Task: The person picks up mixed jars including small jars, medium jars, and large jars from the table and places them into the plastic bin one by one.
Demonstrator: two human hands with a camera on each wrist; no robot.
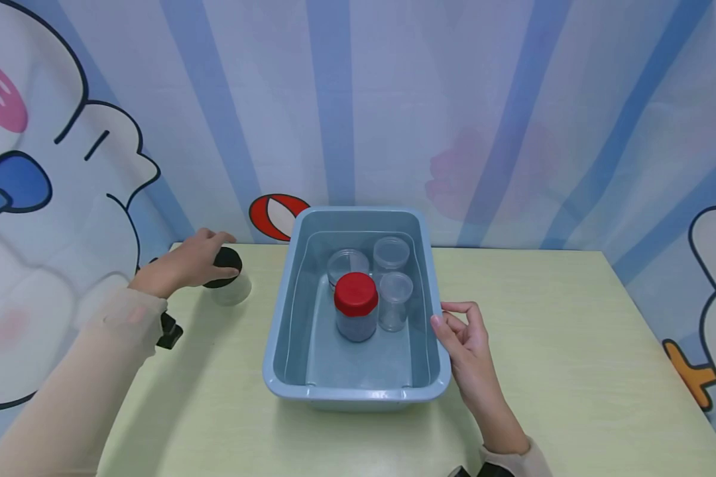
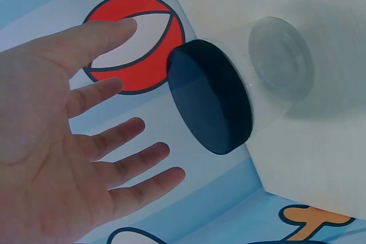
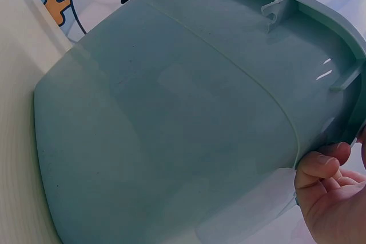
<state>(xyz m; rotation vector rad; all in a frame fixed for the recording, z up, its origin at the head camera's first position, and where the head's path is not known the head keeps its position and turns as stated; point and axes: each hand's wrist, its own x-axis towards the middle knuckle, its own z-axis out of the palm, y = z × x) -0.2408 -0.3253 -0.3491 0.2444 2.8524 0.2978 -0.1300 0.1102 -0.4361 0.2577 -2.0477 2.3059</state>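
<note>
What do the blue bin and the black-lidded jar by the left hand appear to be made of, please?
The blue bin looks like glossy moulded plastic: smooth walls, highlights and moulded ribs under its rim. The black-lidded jar seems clear plastic, possibly glass, since the table shows through; its lid is smooth and opaque, probably plastic.
</note>
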